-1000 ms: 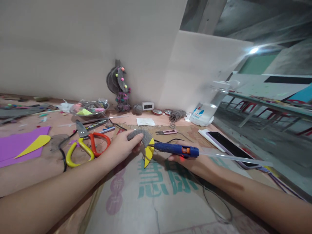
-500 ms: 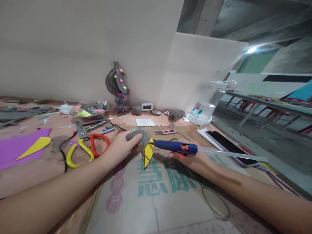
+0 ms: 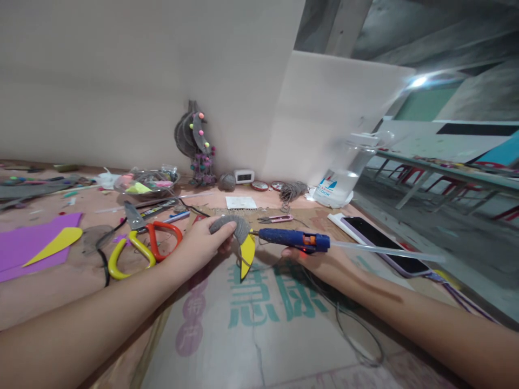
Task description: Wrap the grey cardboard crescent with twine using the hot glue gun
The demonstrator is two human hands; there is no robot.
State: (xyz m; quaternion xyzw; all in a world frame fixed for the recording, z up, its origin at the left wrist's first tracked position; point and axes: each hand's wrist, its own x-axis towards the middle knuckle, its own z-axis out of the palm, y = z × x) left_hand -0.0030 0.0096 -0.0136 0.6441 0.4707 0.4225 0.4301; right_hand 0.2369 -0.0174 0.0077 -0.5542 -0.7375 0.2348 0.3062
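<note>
Pinched in my left hand [image 3: 213, 237] is a crescent shape [image 3: 242, 229], wrapped in grey yarn over its upper part, with a bare yellow tip [image 3: 248, 254] pointing down. My right hand [image 3: 316, 265] grips a blue hot glue gun [image 3: 294, 239], a long clear glue stick [image 3: 385, 250] sticking out of its back. The gun's nozzle is at the edge where yarn meets yellow; whether it touches, I cannot tell. A grey strand hangs from the crescent and loops [image 3: 365, 346] below my right arm. My right fingers are partly hidden behind the gun.
Cardboard [image 3: 219, 340] lies under my hands. To the left are yellow-and-red-handled scissors [image 3: 152, 251], purple sheets [image 3: 32, 243] and a yellow cutout [image 3: 57, 246]. Pink thread snips [image 3: 278, 219] lie ahead. A phone [image 3: 383, 243] and a water jug [image 3: 340, 175] stand at the right.
The glue gun's nozzle has shifted slightly up along the crescent's edge, so more of the yellow tip shows. My left hand keeps its hold on the crescent.
</note>
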